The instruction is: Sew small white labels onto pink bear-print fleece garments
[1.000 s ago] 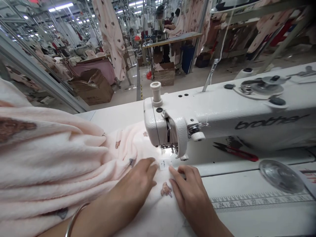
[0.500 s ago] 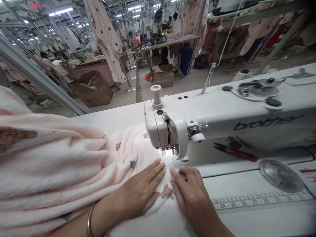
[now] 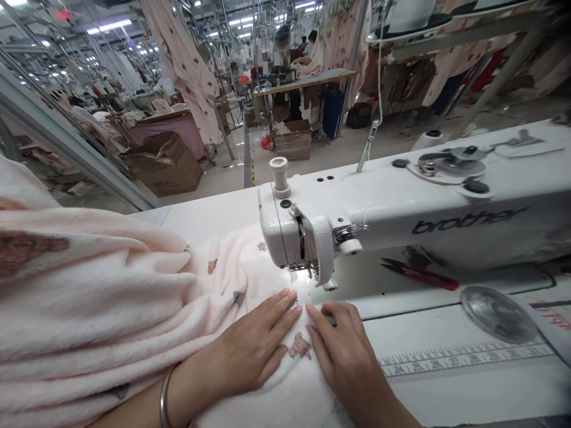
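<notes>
A pale pink plush fabric (image 3: 134,297) with small printed bears lies in folds across the left side. It runs under the needle area of a white sewing machine (image 3: 370,208). My left hand (image 3: 254,339) lies flat on the fabric, fingers stretched toward the presser foot, with a metal bangle on the wrist. Beside it, my right hand (image 3: 345,351) rests at the fabric's right edge. Its index finger and thumb press on the cloth from above, apart from each other, while the other fingers are bent and partly hidden. The fabric under both palms is covered.
Red-handled thread snips (image 3: 419,273) lie on the machine bed behind my right hand. A clear round dish (image 3: 497,315) and a printed ruler scale (image 3: 446,362) are on the right of the table. Beyond stand cardboard boxes (image 3: 165,163), hanging fabric (image 3: 190,71) and a co-worker at another table.
The view has shifted slightly, so the machine appears a little further left. Both hands keep nearly the same place on the fabric.
</notes>
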The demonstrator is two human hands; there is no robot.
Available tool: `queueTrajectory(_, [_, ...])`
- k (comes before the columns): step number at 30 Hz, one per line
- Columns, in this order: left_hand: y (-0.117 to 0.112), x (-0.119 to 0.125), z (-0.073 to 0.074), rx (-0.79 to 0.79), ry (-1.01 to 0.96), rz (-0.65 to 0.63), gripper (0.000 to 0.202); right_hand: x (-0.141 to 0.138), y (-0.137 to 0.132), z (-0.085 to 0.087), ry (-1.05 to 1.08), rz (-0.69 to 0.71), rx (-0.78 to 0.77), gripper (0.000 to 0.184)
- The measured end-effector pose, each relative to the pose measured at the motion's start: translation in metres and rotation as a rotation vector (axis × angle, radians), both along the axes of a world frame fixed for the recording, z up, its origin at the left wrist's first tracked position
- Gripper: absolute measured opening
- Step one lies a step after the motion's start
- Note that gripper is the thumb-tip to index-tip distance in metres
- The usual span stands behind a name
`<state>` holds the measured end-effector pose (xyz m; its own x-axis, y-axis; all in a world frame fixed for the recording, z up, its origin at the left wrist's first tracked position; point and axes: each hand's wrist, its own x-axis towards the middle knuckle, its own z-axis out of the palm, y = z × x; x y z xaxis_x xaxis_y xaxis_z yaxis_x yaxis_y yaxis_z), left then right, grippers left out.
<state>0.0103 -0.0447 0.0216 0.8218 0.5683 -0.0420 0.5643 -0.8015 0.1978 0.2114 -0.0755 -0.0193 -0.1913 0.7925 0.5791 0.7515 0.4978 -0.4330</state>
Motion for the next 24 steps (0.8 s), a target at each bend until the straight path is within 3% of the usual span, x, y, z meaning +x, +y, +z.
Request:
queueTrajectory(9, [0.000, -0.001, -0.001, 0.014, 0.031, -0.006, 0.059, 0.002, 0.000, -0.002, -0.033, 0.031, -0.001, 0.032])
queueTrajectory(18, [0.000, 0.003, -0.003, 0.033, 0.033, 0.002, 0.061, 0.003, 0.001, 0.002, -0.029, 0.028, 0.021, 0.027])
queueTrajectory(21, [0.000, 0.004, -0.005, 0.054, 0.032, 0.002, 0.061, 0.015, 0.021, 0.010, -0.031, 0.049, -0.057, 0.021])
queueTrajectory(24, [0.000, 0.002, -0.007, 0.068, 0.024, -0.006, 0.061, 0.028, 0.060, 0.018, -0.099, 0.026, -0.044, 0.025])
